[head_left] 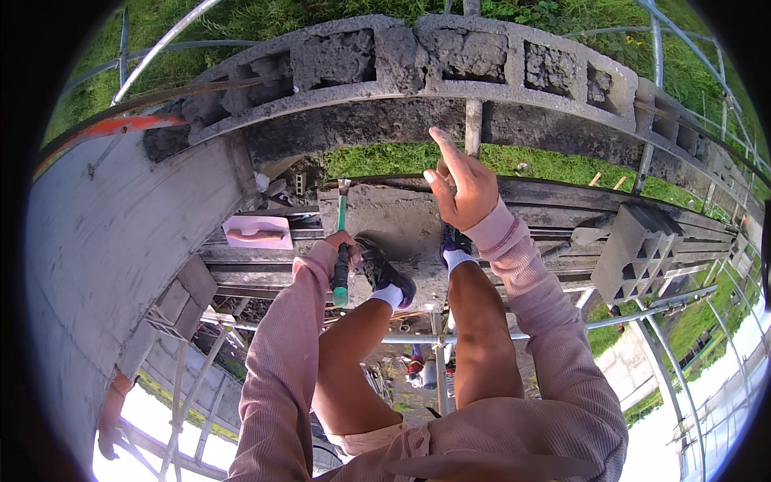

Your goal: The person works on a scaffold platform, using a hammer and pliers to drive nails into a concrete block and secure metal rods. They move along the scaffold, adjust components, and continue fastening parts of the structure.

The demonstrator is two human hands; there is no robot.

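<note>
Scaffold planks (546,221) carry me high over grass. Nearest, my left hand (341,245) is clamped on a green-handled hammer (341,241), head up, beside my left shoe (385,273). My right hand (462,189) hangs empty, fingers spread, forefinger raised toward the block wall (418,88) beyond.

A pink float (257,232) lies on scaffold planks (554,221) near a loose concrete block (640,251)

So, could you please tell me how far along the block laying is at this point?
Done: a course of hollow blocks sits along the wall top, cores mortared. In hand: the left hand grips a green-handled hammer; the right hand is raised, empty. Left: one spare block waits on the scaffold planks.
</note>
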